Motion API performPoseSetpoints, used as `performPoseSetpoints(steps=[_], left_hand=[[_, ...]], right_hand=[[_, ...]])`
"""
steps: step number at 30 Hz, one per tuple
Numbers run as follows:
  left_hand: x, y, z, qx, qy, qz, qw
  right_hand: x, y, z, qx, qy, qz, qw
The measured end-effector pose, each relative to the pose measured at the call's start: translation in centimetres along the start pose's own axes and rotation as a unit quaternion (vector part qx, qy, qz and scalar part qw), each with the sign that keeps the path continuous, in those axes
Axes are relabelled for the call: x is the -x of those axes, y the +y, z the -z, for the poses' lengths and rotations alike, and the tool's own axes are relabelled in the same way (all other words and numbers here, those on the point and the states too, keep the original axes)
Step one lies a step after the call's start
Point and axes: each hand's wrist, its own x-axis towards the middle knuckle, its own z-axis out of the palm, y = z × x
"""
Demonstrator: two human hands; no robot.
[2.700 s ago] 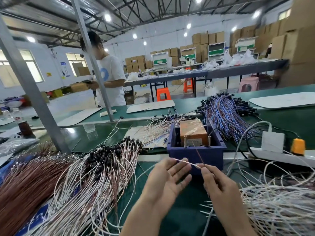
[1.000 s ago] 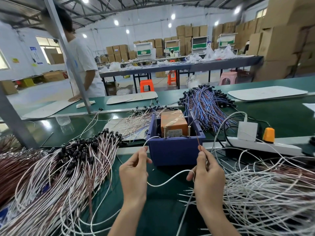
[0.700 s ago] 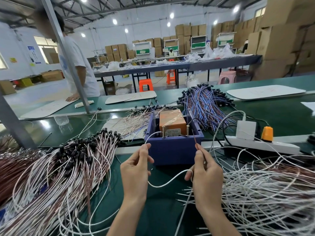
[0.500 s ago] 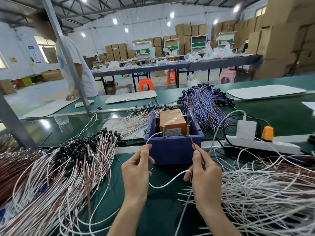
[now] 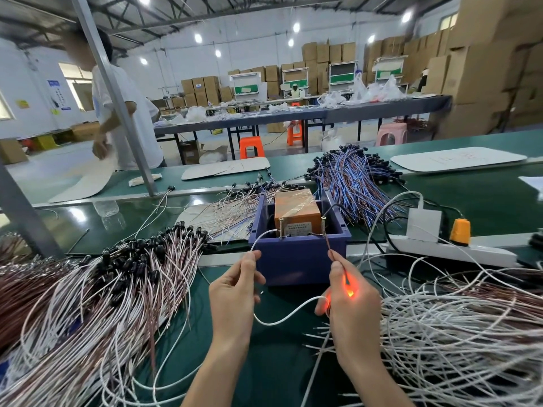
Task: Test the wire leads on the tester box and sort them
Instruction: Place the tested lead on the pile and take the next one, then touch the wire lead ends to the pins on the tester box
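Glowing wire lead (image 5: pixel 282 319) between right fingers (image 5: pixel 336 267)

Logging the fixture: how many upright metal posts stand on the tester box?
2. The left post by the white lead; the right post by the brown lead. None looks hidden.

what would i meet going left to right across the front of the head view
heap of white and brown wire leads with black caps → left hand → looped white wire lead → right hand → tangled heap of white wire leads
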Motion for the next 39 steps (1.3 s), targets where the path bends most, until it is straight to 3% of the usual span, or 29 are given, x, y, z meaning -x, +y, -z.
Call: performPoseSetpoints(steps=[8, 15, 18, 22, 25, 28, 33, 36, 39], left_hand=[[-0.1, -0.1, 0.3, -0.008, 0.005, -0.005, 1.0], [-0.5, -0.6, 0.9, -0.004, 0.067, -0.024, 0.997], [-0.4, -0.4, 1.0, -0.009, 0.082, -0.028, 0.996], [0.3, 0.2, 0.4, -0.02, 0.082, -0.03, 0.996], [1.1, 1.3, -1.1, -0.023, 0.029, -0.026, 0.999], [1.7, 2.6, -3.4, 0.002, -0.084, 0.033, 0.996], [3.8, 2.8, -9.4, -0.046, -0.255, 0.134, 0.956], [5.4, 2.5, -12.9, -0.143, -0.322, 0.11, 0.929], [6.5, 2.3, -14.6, -0.241, -0.372, 0.072, 0.894]], right_hand=[[0.0, -0.1, 0.1, -0.021, -0.009, -0.005, 1.0], [0.5, -1.3, 1.2, -0.033, -0.053, -0.031, 0.998], [0.6, -2.8, 2.1, -0.069, -0.046, -0.049, 0.995], [-0.9, -6.5, 4.7, -0.141, -0.046, -0.008, 0.989], [-4.1, -9.3, 9.3, -0.18, -0.017, 0.015, 0.983], [-8.1, -10.6, 15.5, -0.187, 0.033, 0.004, 0.982], [-13.4, -9.8, 25.6, -0.147, 0.135, -0.028, 0.979], [-15.2, -8.6, 29.9, -0.12, 0.18, -0.066, 0.974], [-15.9, -7.8, 31.9, -0.054, 0.176, -0.102, 0.978]])
